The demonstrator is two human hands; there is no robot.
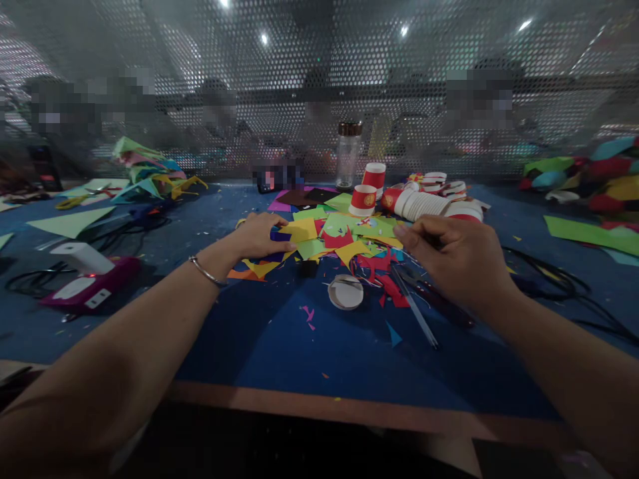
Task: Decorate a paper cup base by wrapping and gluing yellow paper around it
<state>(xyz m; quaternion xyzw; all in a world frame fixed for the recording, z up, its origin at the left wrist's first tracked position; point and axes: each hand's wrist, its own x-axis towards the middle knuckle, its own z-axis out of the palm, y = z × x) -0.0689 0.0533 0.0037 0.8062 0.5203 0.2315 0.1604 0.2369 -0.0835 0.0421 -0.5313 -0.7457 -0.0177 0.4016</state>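
Observation:
My left hand (264, 236) is at the left side of a heap of coloured paper scraps (344, 229). Its thumb and fingers curl around a small dark blue piece (280, 234), beside a yellow paper piece (302, 230). What the blue piece is made of does not show clearly. At the heap's right edge, my right hand (456, 256) is raised with thumb and forefinger pinched together. Anything between those fingertips is hidden. A cut-off paper cup bottom (346, 293) lies in front of the heap, and a clear-barrelled pen (417, 309) lies below my right hand.
Red-and-white paper cups (363, 201) and a stack of cups on its side (424, 205) stand behind the heap. Farther back are a glass bottle (349, 156) and a perforated screen (299, 66). A purple power strip (92, 286) sits left; black cables (554, 276) lie right.

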